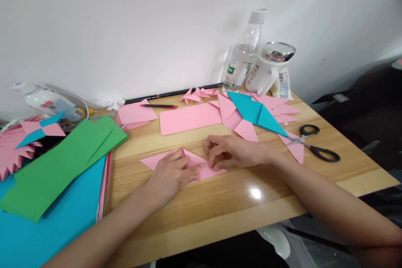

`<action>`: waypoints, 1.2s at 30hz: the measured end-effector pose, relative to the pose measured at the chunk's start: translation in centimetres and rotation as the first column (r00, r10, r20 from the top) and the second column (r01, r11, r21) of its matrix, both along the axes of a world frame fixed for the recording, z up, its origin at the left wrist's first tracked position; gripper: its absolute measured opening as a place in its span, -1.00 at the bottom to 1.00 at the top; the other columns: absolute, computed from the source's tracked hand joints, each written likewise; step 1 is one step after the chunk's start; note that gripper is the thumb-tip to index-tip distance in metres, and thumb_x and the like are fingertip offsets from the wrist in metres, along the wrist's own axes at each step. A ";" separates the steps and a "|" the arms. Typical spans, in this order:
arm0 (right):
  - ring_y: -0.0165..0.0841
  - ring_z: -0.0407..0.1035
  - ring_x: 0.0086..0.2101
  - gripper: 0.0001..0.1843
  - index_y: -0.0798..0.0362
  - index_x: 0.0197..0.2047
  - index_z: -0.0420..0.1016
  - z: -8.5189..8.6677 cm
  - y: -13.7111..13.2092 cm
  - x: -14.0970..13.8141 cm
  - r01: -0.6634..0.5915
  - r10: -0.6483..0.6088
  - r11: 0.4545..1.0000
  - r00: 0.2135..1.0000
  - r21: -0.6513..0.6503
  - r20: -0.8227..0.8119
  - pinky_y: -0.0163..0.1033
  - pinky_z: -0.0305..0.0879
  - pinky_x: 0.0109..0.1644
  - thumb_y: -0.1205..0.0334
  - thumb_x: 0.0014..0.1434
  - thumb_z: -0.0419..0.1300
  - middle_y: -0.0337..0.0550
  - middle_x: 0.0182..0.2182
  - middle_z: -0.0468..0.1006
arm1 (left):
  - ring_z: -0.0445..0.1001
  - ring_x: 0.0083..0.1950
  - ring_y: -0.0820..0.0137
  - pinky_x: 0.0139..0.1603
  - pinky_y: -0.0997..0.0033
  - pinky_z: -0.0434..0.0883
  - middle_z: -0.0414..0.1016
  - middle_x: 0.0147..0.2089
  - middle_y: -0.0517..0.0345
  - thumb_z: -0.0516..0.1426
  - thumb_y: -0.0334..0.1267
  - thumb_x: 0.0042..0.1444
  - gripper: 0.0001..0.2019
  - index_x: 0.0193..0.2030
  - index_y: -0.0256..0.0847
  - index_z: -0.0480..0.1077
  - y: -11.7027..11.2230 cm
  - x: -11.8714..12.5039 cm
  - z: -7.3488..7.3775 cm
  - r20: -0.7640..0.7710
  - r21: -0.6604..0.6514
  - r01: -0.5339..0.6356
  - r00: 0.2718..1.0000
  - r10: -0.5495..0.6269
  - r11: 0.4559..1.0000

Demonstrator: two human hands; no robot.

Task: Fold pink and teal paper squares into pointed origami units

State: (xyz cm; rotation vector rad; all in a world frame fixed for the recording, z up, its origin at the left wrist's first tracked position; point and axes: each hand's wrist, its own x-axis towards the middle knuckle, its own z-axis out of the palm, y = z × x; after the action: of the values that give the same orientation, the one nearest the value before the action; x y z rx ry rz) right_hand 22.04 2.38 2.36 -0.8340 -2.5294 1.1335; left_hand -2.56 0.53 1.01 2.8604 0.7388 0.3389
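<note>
A folded piece of pink paper (pixel 204 171), with slanted edges and a pointed left end, lies on the wooden table in front of me. My left hand (pixel 171 171) rests on its middle and presses it down, fingers laid over it and thumb stretched to the right. At the paper's right part, my right hand (pixel 228 153) has its fingers bent, with thumb and forefinger close together at the paper's edge. Exactly how those fingertips grip the paper is partly hidden. Just beyond my hands lies a stack of pink paper strips (pixel 188 119).
Scissors (pixel 309 144) lie at right beside a folded blue paper piece (pixel 256 113). A water bottle (pixel 243 56) and white mug (pixel 266 69) stand by the wall. Green strips (pixel 69 163) lie on blue sheets (pixel 63 234) at left. A pen (pixel 160 106) rests on pink paper.
</note>
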 end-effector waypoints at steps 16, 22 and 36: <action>-0.30 0.34 -0.16 -0.67 0.13 -0.17 0.49 -0.6 -2.7 -1.1 -0.104 0.004 0.838 0.983 0.536 0.185 -0.15 0.37 -0.12 0.35 0.35 -0.11 0.01 -0.01 0.45 | 0.29 -0.07 0.25 -0.11 0.24 0.25 0.40 -0.10 0.04 -0.04 -0.29 0.32 -0.77 -0.06 -0.16 0.42 -1.0 0.6 1.0 -0.154 0.035 -0.045 0.987 0.049 0.998; -0.16 0.18 0.11 -0.60 0.13 0.21 0.25 -2.2 -4.4 -0.7 0.094 -0.170 0.842 0.981 0.532 0.096 0.04 0.34 0.04 0.30 0.36 -0.11 0.20 0.17 0.24 | 0.28 0.11 0.11 0.05 0.04 0.20 0.34 0.17 -0.07 0.03 -0.27 0.28 -0.79 -0.03 -0.17 0.44 -1.3 0.2 0.3 -0.148 0.161 -0.035 0.987 0.060 0.986; -0.13 0.22 0.09 -0.70 0.14 0.06 0.34 -2.3 -6.8 0.3 0.155 -0.259 0.807 0.960 0.570 0.105 0.04 0.35 0.03 0.36 0.33 -0.08 0.19 0.12 0.26 | 0.11 0.31 -0.01 0.19 -0.25 0.09 0.28 0.23 -0.02 0.07 -0.23 0.25 -0.76 0.02 -0.02 0.43 -1.0 0.1 0.2 -0.123 0.126 -0.079 0.988 0.095 0.989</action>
State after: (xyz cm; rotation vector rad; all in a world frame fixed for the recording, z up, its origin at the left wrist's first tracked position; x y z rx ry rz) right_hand 22.32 -4.41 0.07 -1.0370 -2.6023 0.2178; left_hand -2.42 -0.44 1.23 2.9935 0.8982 0.2183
